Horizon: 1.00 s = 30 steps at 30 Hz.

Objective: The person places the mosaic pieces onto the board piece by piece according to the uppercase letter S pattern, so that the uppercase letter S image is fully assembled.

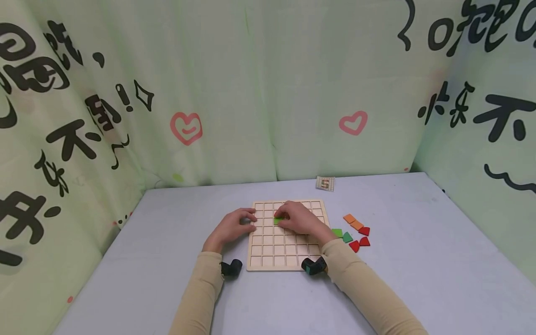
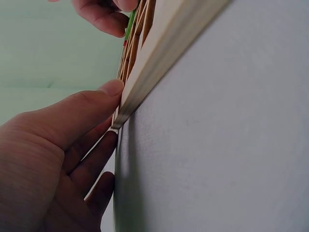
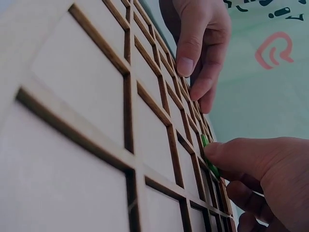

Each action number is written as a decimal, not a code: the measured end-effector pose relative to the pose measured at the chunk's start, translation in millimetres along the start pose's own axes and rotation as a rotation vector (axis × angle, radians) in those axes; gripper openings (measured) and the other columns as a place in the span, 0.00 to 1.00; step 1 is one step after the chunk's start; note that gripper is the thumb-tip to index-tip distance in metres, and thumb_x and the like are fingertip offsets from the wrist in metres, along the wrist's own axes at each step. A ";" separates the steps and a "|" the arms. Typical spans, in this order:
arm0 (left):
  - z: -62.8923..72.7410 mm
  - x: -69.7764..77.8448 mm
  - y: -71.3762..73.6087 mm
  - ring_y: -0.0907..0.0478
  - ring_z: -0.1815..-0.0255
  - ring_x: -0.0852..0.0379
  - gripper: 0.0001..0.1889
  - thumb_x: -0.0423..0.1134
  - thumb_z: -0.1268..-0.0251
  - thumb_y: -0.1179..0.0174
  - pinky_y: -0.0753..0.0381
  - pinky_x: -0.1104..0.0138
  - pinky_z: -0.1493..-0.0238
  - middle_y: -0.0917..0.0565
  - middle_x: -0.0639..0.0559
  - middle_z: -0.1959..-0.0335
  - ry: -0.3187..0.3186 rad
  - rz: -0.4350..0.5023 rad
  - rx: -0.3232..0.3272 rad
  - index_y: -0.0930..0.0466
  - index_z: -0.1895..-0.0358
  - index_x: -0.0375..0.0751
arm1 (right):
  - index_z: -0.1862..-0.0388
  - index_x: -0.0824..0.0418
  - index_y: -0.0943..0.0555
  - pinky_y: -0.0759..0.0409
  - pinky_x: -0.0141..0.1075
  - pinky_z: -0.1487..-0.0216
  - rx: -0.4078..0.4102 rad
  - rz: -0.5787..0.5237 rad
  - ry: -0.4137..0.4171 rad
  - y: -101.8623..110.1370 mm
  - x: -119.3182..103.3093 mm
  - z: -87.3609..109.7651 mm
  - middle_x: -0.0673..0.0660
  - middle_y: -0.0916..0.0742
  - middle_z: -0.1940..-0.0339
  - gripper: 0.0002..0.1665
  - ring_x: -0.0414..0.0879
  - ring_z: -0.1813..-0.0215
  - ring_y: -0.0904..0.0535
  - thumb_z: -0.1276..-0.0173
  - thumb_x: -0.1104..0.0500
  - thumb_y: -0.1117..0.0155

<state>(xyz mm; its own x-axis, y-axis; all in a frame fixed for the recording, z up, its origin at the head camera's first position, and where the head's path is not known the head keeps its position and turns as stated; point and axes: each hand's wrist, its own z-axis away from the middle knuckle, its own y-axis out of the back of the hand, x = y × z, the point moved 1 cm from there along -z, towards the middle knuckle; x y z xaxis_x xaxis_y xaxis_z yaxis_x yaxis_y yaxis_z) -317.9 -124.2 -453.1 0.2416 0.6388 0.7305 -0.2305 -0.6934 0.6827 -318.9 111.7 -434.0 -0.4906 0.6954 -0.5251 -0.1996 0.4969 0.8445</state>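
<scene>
A wooden grid board [image 1: 268,268] with square cells lies on the table. My left hand [image 1: 234,225] is at its left edge; in the left wrist view the thumb [image 2: 91,108] touches the rim, with the fingers fairly straight beside it. Over the upper cells, my right hand [image 1: 299,218] pinches a light green tile [image 1: 277,221] between thumb and fingers. A bit of red piece [image 1: 275,214] shows just behind that tile, partly covered by the fingers. In the right wrist view the green tile [image 3: 211,162] stands at the cells, under the right thumb.
Right of the board lie orange tiles [image 1: 357,225], several red pieces [image 1: 364,241], a dark green piece [image 1: 347,237] and a light green tile [image 1: 337,232]. A small printed card [image 1: 325,184] lies at the table's back edge. Curtains with black lettering surround the table [image 1: 167,232].
</scene>
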 end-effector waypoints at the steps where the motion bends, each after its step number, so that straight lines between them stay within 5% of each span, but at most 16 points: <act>1: -0.1 0.1 0.0 0.35 0.24 0.46 0.09 0.36 0.37 0.32 0.39 0.51 0.22 0.22 0.49 0.32 0.001 0.002 0.000 0.14 0.55 0.42 | 0.51 0.62 0.14 0.20 0.46 0.44 0.001 -0.003 0.000 -0.2 0.0 -0.4 0.56 0.13 0.55 0.12 0.50 0.50 0.19 0.33 0.63 0.34; 16: 1.8 2.8 0.1 0.35 0.24 0.45 0.09 0.35 0.38 0.32 0.39 0.50 0.22 0.23 0.49 0.31 0.013 0.003 -0.001 0.14 0.55 0.42 | 0.51 0.61 0.14 0.19 0.43 0.49 0.013 -0.006 -0.030 7.5 0.1 7.3 0.54 0.13 0.56 0.12 0.46 0.54 0.19 0.31 0.62 0.34; 30: -0.4 -1.4 -2.2 0.36 0.23 0.44 0.10 0.35 0.37 0.32 0.40 0.50 0.22 0.24 0.48 0.31 0.018 -0.001 -0.002 0.15 0.54 0.41 | 0.48 0.63 0.16 0.18 0.45 0.47 -0.032 -0.023 -0.199 47.0 33.2 53.9 0.55 0.13 0.54 0.15 0.47 0.54 0.20 0.28 0.58 0.37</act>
<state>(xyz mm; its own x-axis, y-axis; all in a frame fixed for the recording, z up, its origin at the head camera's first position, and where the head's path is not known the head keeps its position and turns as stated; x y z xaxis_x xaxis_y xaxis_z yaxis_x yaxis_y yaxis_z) -318.1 -123.4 -455.6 0.2251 0.6450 0.7303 -0.2322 -0.6924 0.6831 -298.8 186.1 -417.5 -0.3090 0.7742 -0.5524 -0.2372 0.4998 0.8330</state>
